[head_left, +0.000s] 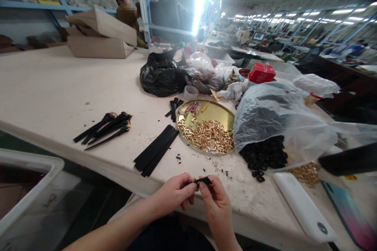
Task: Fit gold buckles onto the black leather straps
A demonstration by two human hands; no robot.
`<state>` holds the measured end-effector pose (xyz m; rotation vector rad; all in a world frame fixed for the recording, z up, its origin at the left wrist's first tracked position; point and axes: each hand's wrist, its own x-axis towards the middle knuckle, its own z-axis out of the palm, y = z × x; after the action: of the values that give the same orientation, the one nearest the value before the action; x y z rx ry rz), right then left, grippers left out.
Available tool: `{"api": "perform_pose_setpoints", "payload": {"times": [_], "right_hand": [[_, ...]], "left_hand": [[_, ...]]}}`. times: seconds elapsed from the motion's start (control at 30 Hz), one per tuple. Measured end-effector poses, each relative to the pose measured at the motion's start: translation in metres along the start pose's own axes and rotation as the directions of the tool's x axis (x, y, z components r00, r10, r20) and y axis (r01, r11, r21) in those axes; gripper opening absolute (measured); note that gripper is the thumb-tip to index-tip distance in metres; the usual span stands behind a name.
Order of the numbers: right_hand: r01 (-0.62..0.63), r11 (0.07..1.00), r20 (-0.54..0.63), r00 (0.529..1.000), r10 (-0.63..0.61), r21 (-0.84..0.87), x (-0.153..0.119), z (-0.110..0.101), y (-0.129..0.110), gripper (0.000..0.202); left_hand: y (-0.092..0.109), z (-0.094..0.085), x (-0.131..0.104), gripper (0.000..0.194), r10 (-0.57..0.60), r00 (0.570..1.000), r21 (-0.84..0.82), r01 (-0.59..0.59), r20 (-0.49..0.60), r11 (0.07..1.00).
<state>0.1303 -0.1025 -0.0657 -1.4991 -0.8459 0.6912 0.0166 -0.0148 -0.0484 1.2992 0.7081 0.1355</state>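
Observation:
Near the table's front edge, my left hand (183, 191) and my right hand (214, 196) meet, both with fingers pinched on one short black strap (205, 180). A small gold glint shows at the left end of the strap, between the fingertips; its shape is mostly hidden. Ahead of my hands lies a round gold tray (226, 114) with a heap of gold metal buckles (210, 135). Flat black strips (156, 150) lie in a stack to the left of the tray. Further left are bundles of black straps (107, 127) with gold bits at their ends.
A clear plastic bag (265, 113) spills black rings (263, 155) to the right. A white power bank (303, 206) and a phone (347, 211) lie at the right front. Behind stand a black bag (161, 74), a red box (261, 73) and a cardboard box (97, 47). A person (129, 15) is beyond.

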Motion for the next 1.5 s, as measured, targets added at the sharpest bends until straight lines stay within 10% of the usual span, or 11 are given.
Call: {"api": "perform_pose_setpoints", "payload": {"times": [0.37, 1.5], "right_hand": [[-0.357, 0.894, 0.099, 0.934, 0.343, 0.271, 0.005, 0.0, -0.006, 0.023], [-0.467, 0.661, 0.164, 0.869, 0.468, 0.588, 0.001, 0.009, 0.006, 0.024]], "left_hand": [[0.002, 0.003, -0.005, 0.024, 0.072, 0.997, 0.17, -0.072, 0.008, 0.983], [0.008, 0.002, -0.006, 0.017, 0.073, 0.997, 0.22, -0.064, -0.035, 0.973]]}}
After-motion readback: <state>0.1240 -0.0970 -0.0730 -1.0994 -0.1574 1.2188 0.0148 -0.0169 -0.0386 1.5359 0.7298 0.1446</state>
